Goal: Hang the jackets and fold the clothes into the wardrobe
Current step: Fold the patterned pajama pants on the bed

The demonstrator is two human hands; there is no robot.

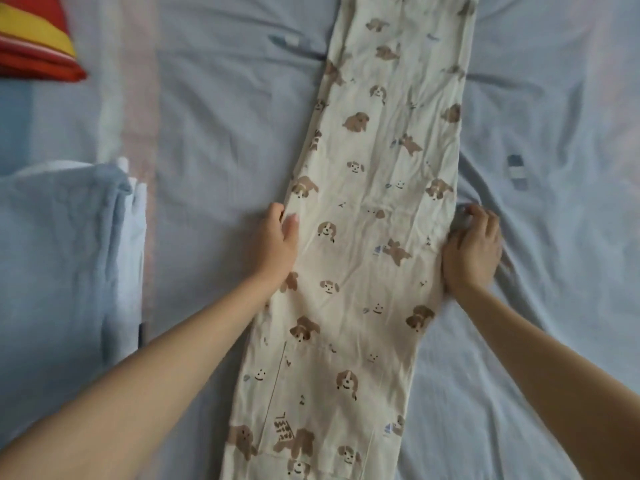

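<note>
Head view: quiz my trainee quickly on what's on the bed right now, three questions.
1. True or false: the dog-print garment lies crumpled in a heap.
2. The folded light-blue clothes lie where, relative to the garment? A) to its left B) to its right C) on top of it
3. Fill in: the left hand and right hand grip the garment at its opposite long ___.
Key: 1 false, it lies stretched out flat on the bedsheet; 2 A; 3 edges.
</note>
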